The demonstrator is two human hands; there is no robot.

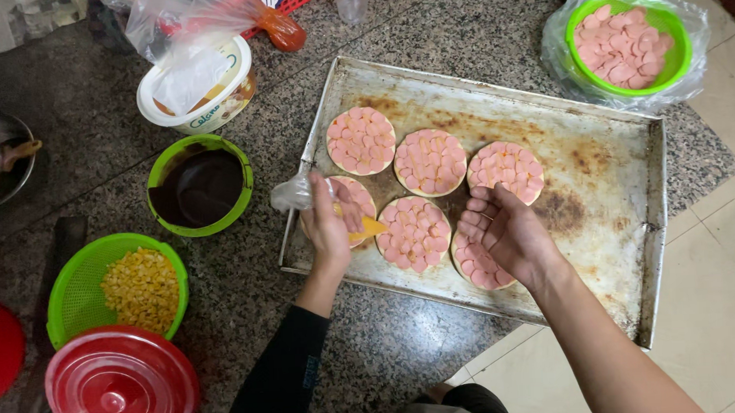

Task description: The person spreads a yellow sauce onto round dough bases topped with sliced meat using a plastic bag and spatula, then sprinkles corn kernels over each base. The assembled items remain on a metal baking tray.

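Squeezing: piping bag (302, 192) of orange sauce is clenched in left hand (329, 228) at baking tray (605, 247) left edge | right hand (503, 234) is held open, empty, over near-edge pizza base (475, 268) | bag judged soft, slippery; best gripped behind the filling.

You see a speckled grey-black granite counter (378, 35) under a dull silver baking tray (602, 166) blotched with brown burn marks. On the tray sit pale rounds covered in pink sausage slices (430, 161). Your left hand (327, 228), on a black sleeve (280, 380), grips a clear piping bag (298, 193) with an orange-yellow tip. A bright green bowl (622, 47) in clear plastic holds more pink slices. Another green bowl (200, 185) holds dark brown sauce. A green basket (77, 290) carries yellow corn kernels (142, 288). There is a glossy red lid (121, 382) and a white tub (200, 86) with a cream band.
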